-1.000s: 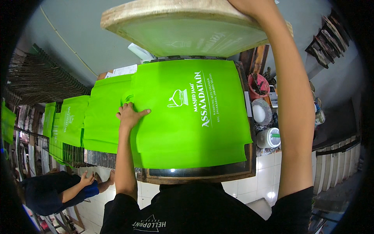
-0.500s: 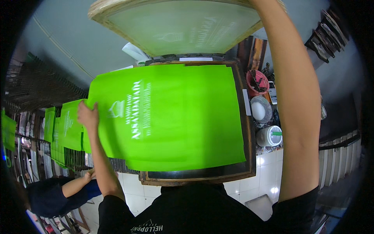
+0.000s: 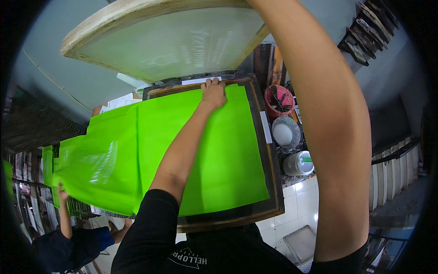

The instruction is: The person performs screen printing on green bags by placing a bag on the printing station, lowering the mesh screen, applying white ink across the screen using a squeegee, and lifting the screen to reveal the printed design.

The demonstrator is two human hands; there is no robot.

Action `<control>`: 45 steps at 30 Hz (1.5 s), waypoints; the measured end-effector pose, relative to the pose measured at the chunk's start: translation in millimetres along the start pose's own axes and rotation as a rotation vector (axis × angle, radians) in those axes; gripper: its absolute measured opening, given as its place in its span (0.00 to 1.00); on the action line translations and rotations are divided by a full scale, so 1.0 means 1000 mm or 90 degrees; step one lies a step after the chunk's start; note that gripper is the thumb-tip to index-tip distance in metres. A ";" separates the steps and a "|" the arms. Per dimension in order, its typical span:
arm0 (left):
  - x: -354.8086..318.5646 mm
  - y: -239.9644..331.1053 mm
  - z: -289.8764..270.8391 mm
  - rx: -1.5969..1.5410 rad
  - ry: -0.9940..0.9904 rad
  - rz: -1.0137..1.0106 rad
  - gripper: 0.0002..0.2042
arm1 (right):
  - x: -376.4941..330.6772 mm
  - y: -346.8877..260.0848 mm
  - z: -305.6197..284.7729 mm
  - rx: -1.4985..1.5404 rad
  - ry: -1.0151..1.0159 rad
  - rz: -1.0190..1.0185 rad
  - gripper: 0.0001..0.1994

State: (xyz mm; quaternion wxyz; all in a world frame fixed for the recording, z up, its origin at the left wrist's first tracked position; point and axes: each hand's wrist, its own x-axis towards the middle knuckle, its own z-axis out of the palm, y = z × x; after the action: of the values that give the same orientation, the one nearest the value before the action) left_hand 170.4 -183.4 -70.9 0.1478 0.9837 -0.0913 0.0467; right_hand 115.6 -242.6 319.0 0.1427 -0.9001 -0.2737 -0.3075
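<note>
A plain bright green fabric sheet [image 3: 232, 150] lies on the dark, wood-edged board [image 3: 276, 192]. My left hand [image 3: 213, 95] rests on its far edge, fingers stretched out beside a white strip [image 3: 200, 81]. A second green sheet with white printing [image 3: 104, 162] extends off the board to the left. A co-worker's hand [image 3: 63, 192] touches its left end. Above the board, a wood-framed printing screen [image 3: 178, 43] stands tilted up, with lettering showing in its mesh. My right arm [image 3: 326, 123] reaches up to the screen's right side; the hand is beyond the picture's upper edge.
Right of the board stand a pink tub [image 3: 279, 100] with tools, a bowl with a round white thing [image 3: 283, 134] and a white pot [image 3: 297, 163]. At the left is a wire rack [image 3: 41, 121]. The co-worker [image 3: 73, 246] is at the lower left.
My left hand has moved right, from the printed sheet's left part to the plain sheet's far edge. The printed sheet has shifted left, and the co-worker's hand has come up to it.
</note>
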 end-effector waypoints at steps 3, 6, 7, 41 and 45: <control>-0.001 0.000 -0.006 -0.036 0.030 0.020 0.18 | 0.004 0.009 0.004 0.006 0.014 -0.026 0.23; 0.000 -0.024 0.001 -0.022 0.122 0.139 0.17 | 0.008 0.003 0.001 0.007 0.036 -0.056 0.22; 0.002 -0.023 0.003 -0.040 0.146 0.140 0.16 | 0.005 0.003 -0.001 0.015 0.035 -0.067 0.22; 0.002 0.075 0.003 -0.034 -0.242 -0.246 0.76 | 0.006 -0.001 0.002 -0.036 0.029 -0.067 0.19; 0.008 0.071 0.008 -0.035 -0.235 -0.252 0.76 | -0.003 0.006 -0.001 0.029 0.027 -0.106 0.19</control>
State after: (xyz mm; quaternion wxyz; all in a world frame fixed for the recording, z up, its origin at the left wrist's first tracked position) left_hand 164.6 -254.1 -57.5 0.1614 0.9699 0.0760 -0.1656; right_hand 116.5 -248.8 317.9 0.1427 -0.8639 -0.3517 -0.3310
